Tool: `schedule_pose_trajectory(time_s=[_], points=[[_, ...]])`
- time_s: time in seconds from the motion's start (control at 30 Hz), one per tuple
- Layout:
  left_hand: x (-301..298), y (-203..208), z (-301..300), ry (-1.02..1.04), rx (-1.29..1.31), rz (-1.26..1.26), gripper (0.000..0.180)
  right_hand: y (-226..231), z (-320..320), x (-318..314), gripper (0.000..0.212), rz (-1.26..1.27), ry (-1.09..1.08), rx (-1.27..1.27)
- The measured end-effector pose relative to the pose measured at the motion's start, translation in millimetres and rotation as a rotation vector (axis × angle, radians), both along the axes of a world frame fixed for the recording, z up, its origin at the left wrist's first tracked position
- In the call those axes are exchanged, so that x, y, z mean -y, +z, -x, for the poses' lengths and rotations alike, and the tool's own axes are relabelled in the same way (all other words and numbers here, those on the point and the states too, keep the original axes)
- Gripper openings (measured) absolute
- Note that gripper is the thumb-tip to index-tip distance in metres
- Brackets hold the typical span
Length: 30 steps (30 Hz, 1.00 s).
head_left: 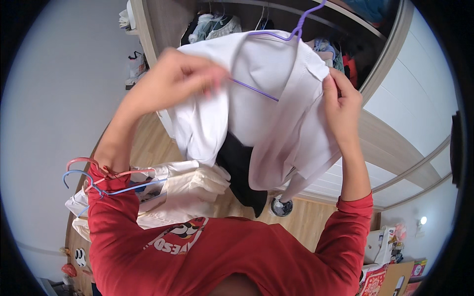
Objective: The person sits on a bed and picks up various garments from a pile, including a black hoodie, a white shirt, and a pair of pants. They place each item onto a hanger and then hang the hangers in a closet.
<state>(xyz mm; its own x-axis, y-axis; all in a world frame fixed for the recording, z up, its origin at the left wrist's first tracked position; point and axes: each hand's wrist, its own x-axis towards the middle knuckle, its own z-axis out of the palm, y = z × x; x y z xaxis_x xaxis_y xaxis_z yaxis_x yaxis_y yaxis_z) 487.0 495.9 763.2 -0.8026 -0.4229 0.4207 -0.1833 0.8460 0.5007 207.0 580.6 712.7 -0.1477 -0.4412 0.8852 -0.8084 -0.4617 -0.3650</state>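
Up in front of the open wardrobe (pixel 276 19), seen from the head camera, a white garment (pixel 276 93) hangs on a purple wire hanger (pixel 291 34), whose hook rises above the fabric and whose lower bar shows as a thin violet line across the cloth. Both hands are well apart and each is clamped on the garment: the left hand (pixel 182 79) bunches the cloth at its left shoulder, fingers closed into the fabric, while the right hand (pixel 340 101) pinches the right shoulder edge beside the seam. A black piece of clothing (pixel 242 172) hangs below the white cloth, between the two forearms. Over the left forearm, at the red sleeve (pixel 113 197), hang several spare hangers (pixel 86 172), pink and blue, their hooks curling outward. Below them a heap of pale folded clothes (pixel 187 187) lies on the wooden floor (pixel 148 143), and a small round dark object (pixel 281 207) rests on the floor near the sliding wardrobe door (pixel 414 113).
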Motion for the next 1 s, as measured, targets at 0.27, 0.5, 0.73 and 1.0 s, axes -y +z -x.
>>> schedule_pose_trajectory(time_s=[0.27,0.5,0.73,1.0], points=[[31.0,-18.0,-2.0,0.253,-0.122,0.488,0.017,-1.9,-13.2,-20.1,0.014,-0.033,0.036,-0.003],[2.2,-3.9,19.6,0.17,-0.243,0.292,0.018,4.9,-24.5,-14.6,0.013,-0.091,0.127,-0.137],[22.5,0.2,8.3,0.241,-0.524,0.219,0.021,-5.0,33.3,-30.3,0.023,-0.309,0.013,-0.017],[41.6,0.7,-8.4,0.371,-0.587,0.171,0.025,-49.9,41.8,-31.0,0.057,-0.391,0.339,0.373]])
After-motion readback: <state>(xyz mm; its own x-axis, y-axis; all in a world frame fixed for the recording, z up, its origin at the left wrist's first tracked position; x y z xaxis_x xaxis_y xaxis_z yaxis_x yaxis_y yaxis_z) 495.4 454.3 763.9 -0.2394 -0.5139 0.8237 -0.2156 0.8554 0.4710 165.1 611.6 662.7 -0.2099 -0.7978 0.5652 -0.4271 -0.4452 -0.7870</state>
